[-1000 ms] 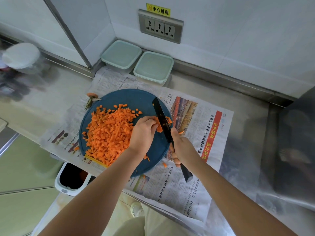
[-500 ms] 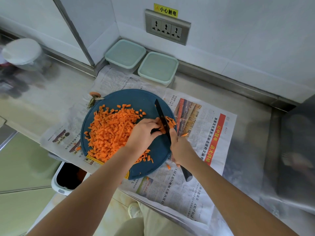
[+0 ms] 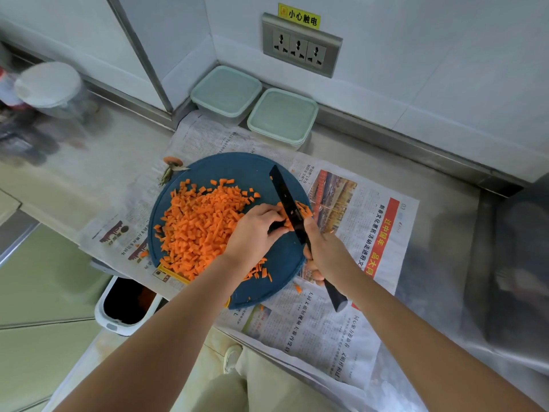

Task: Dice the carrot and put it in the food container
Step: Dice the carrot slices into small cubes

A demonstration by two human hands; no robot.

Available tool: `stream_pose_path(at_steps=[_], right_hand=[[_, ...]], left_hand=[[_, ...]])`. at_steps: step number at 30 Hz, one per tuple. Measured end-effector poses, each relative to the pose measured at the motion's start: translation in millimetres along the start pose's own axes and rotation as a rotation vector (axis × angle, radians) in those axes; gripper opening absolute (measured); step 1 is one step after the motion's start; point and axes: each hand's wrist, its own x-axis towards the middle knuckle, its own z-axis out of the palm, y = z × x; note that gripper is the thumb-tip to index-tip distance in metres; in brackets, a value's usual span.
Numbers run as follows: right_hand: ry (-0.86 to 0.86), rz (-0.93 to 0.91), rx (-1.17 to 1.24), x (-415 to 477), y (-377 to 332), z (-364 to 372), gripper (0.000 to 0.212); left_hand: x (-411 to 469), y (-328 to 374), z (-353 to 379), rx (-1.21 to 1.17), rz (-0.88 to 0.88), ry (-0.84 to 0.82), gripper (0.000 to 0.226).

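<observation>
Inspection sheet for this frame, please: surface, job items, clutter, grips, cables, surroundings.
Surface: steel counter; newspaper spread under round blue cutting board.
Job's things: diced carrot heaped on board; two food containers lidded, by wall.
Clutter: carrot top at board edge; stray dice on newspaper.
Grips: left hand holds carrot pieces at blade; right hand grips knife.
Cables: nothing seen.
Surroundings: wall socket; open bin below counter; blurred jar.
</observation>
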Motion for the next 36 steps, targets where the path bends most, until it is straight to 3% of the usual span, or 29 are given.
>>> stream_pose_path(at_steps=[14, 17, 21, 28, 36], right_hand=[[0.115, -0.059, -0.490, 0, 2, 29, 0.059], [0.065, -0.031, -0.460, 1, -2, 25, 0.047], [0.093, -0.034, -0.450, 9, -4, 25, 0.060], [0.086, -0.181, -0.283, 0, -2, 10, 0.065], [0.065, -0.168, -0.310, 1, -2, 1, 0.065]], left_hand=[[-2, 0, 4, 0.034, 0.004, 0.029, 0.015], [-4, -1, 8, 0.043, 0.030, 0.031, 0.013], [-6, -3, 13, 0.066, 0.046, 0.066, 0.015], [-5, 1, 13, 0.025, 0.080, 0.150, 0.015], [-6, 3, 8, 0.041, 0.043, 0.090, 0.021]])
